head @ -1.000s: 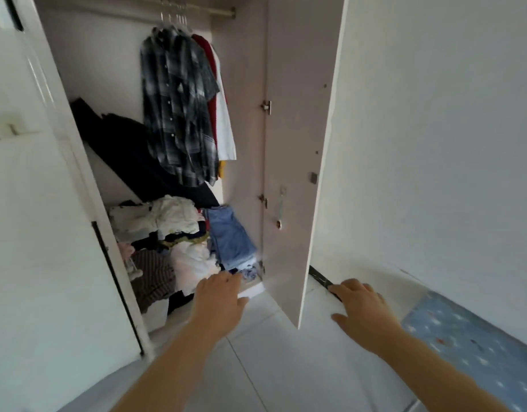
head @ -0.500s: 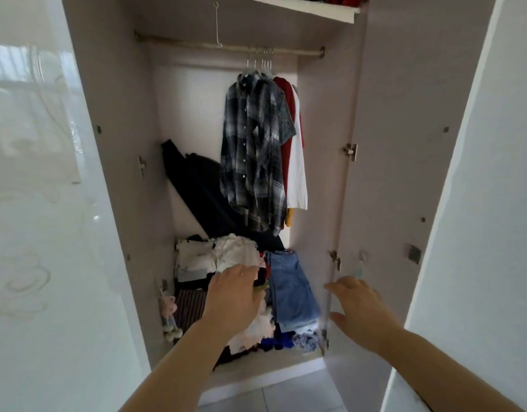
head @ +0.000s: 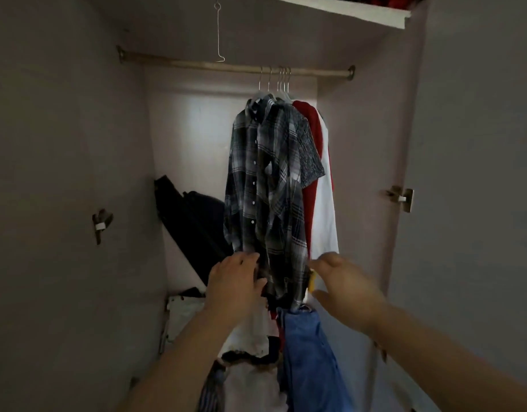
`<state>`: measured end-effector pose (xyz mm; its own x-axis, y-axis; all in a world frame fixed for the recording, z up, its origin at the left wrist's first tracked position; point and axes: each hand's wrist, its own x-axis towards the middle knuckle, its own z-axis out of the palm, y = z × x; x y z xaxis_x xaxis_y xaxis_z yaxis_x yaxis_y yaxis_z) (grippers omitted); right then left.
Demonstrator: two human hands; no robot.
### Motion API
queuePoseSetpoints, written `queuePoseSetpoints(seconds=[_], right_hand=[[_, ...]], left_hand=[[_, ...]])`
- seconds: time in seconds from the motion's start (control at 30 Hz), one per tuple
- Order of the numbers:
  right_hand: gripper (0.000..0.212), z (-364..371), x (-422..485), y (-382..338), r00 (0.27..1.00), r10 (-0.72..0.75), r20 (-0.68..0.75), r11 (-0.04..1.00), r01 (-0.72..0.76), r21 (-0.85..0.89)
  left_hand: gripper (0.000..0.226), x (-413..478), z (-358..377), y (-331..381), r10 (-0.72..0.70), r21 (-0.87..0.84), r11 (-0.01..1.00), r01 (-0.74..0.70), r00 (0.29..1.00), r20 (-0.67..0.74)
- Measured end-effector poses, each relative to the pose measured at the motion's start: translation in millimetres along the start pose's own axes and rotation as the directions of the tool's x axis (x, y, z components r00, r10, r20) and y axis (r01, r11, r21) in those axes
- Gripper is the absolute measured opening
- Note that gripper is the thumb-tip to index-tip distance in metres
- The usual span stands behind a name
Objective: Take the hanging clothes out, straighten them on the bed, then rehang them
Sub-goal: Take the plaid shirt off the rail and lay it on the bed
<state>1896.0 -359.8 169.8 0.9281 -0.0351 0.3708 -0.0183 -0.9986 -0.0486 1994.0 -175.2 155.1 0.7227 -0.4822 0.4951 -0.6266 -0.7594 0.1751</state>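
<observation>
Inside the open wardrobe a dark plaid shirt [head: 269, 185] hangs on a wire hanger from the wooden rail [head: 232, 66]. Behind it hang a red garment [head: 311, 203] and a white garment [head: 324, 209], with a bit of yellow cloth [head: 311, 282] showing below. My left hand [head: 234, 282] reaches up to the lower left hem of the plaid shirt, fingers relaxed and at its edge. My right hand [head: 344, 282] is raised at the lower right of the hanging clothes, fingers spread, holding nothing that I can see.
A pile of clothes lies on the wardrobe floor, with folded blue jeans [head: 311, 358] and white cloth [head: 250, 379]. A black garment [head: 197, 224] leans against the back wall. An empty wire hook [head: 219, 31] hangs at the left. A shelf [head: 342, 8] runs above.
The view has closed in on the wardrobe and tilted up. Both hands rose from the level of the clothes pile to the lower hems of the hanging shirts.
</observation>
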Motion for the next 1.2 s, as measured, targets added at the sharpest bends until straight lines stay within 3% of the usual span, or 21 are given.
queuePoseSetpoints(seconds=[0.27, 0.43, 0.63, 0.93, 1.2], right_hand=[[0.058, -19.5, 167.7, 34.4, 0.934, -0.28, -0.221, 0.958, 0.255, -0.134], [0.053, -42.0, 269.3, 52.2, 0.88, -0.374, -0.294, 0.921, 0.314, -0.233], [0.049, -50.3, 364.7, 66.9, 0.87, -0.373, -0.324, 0.912, 0.278, -0.303], [0.066, -83.8, 479.8, 62.9, 0.827, -0.373, -0.42, 0.862, 0.143, -0.486], [0.066, -92.5, 547.6, 81.2, 0.809, -0.16, -0.566, 0.928, -0.071, -0.365]], left_hand=[[0.055, 134.3, 6.7, -29.4, -0.044, 0.062, 0.996, 0.059, 0.976, -0.213], [0.056, 218.8, -4.8, -38.2, -0.028, 0.119, 0.991, 0.067, 0.952, -0.306], [0.055, 298.6, -12.9, -55.2, -0.007, 0.134, 0.989, 0.064, 0.922, -0.388], [0.053, 389.7, -19.4, -108.5, 0.065, 0.133, 0.991, -0.004, 0.887, -0.458], [0.052, 441.8, -12.7, -144.7, 0.115, 0.11, 0.991, -0.07, 0.871, -0.479]])
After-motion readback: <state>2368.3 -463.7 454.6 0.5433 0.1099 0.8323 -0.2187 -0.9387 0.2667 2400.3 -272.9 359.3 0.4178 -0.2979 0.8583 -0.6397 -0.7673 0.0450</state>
